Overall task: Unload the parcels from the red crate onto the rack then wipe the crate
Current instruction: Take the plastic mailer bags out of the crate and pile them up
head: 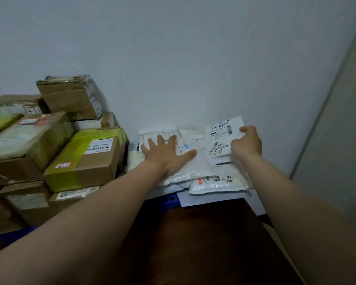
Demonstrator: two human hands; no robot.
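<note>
**Soft mailers on the rack, boxes stacked on the left**

Far left is a stack of cardboard boxes [29, 153], plain brown corrugated stuff with paper labels stuck on. The top box [70, 95] is pretty crumpled, with wrinkly clear tape round it. The nearest one is a green-taped box [86, 159], shiny yellow-green tape over the lid and a white barcode label.

Next to that, up against the pale wall [193, 58], is a floppy pile of mailers [195, 169]. They're white plastic bags, flat and pillowy, overlapping each other. The front one, a bubble mailer [218, 184], has that pebbly texture and a label with a red patch. They're all lying on the rack [171, 199]; only a bit of its blue edge shows under the pile.

The left hand [167, 153] is laid flat on the pile, fingers straight and spread, pressing down, not gripping anything. The right hand [247, 144] has its fingers curled round the edge of a labelled parcel [222, 138], a thin white rectangular packet with barcodes, which is tilted up over the right side of the pile.

Below the rack there's a dark reddish-brown surface [203, 243], smooth and flat; can't tell what it is. A grey panel [337, 140] runs down the far right.
</note>
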